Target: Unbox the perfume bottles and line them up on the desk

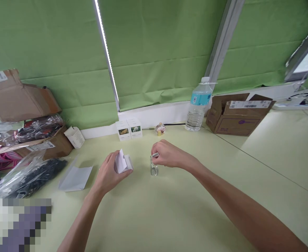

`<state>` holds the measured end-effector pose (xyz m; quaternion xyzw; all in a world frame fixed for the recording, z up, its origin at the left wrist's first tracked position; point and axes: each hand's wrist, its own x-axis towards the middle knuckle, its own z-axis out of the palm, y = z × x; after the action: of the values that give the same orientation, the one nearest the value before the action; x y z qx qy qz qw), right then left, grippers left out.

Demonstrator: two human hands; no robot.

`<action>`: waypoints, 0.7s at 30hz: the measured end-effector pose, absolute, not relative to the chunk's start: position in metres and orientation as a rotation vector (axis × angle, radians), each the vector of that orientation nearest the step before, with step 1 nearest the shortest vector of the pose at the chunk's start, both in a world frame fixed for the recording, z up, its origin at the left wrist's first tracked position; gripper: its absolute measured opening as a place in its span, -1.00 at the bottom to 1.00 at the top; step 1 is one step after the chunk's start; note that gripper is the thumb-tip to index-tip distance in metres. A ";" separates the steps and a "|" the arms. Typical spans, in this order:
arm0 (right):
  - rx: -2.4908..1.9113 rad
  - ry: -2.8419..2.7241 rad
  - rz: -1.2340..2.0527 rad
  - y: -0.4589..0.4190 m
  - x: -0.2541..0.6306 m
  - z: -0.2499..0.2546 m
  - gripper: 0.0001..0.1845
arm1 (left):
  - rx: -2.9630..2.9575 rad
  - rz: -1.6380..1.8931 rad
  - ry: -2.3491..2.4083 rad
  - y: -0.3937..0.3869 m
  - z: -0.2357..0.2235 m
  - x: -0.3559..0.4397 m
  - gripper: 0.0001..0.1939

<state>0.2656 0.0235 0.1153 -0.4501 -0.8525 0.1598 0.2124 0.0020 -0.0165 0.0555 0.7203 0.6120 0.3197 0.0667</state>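
Observation:
My left hand (108, 175) is closed around a small white carton (123, 163) with its flaps open, held just above the pale green table (169, 217). My right hand (169, 155) pinches the silver cap of a small clear glass bottle (154, 169), which stands on or hangs just over the table. The two hands are a short way apart, carton left of the bottle.
A folded white sheet (75, 177) lies left of my left hand. Along the back wall stand two small printed boxes (130, 130), a small ornate bottle (160, 129), a water bottle (198, 105) and a cardboard box (236, 113). Cartons and plastic bags (25, 171) crowd the left.

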 end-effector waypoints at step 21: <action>-1.383 -2.463 0.341 0.031 0.262 0.096 -0.74 | 1.903 1.214 1.714 -0.010 0.049 -0.007 -0.12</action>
<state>0.2622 0.0306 0.0964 -0.4808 -0.8562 0.1186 0.1474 -0.0068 -0.0095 0.0494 0.6635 0.5975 0.4234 0.1532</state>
